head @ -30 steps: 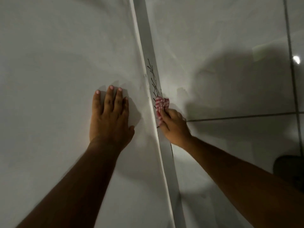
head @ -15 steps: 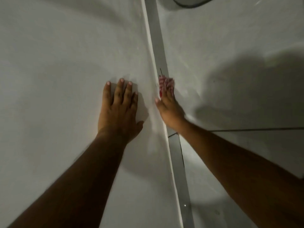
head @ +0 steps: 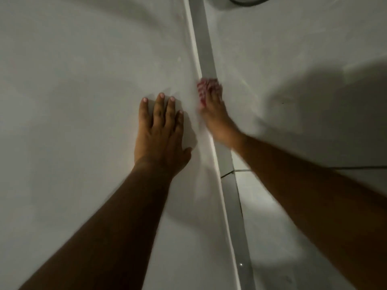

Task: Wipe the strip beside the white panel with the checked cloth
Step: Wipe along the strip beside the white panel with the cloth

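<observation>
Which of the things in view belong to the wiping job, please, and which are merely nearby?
Job:
checked cloth
grey strip
white panel
right hand, pressing the cloth on the strip
left hand, flat on the panel

Nearby:
tiled surface
dark curved object, top edge

Item count, head view:
- Hands: two, a left hand (head: 161,132) and a right hand (head: 217,120).
- Checked cloth (head: 204,88): one.
- White panel (head: 83,101): one.
- Grey strip (head: 206,53): one.
- Tiled surface (head: 293,49) beside the strip: one, with one dark grout line (head: 356,168) visible.
</observation>
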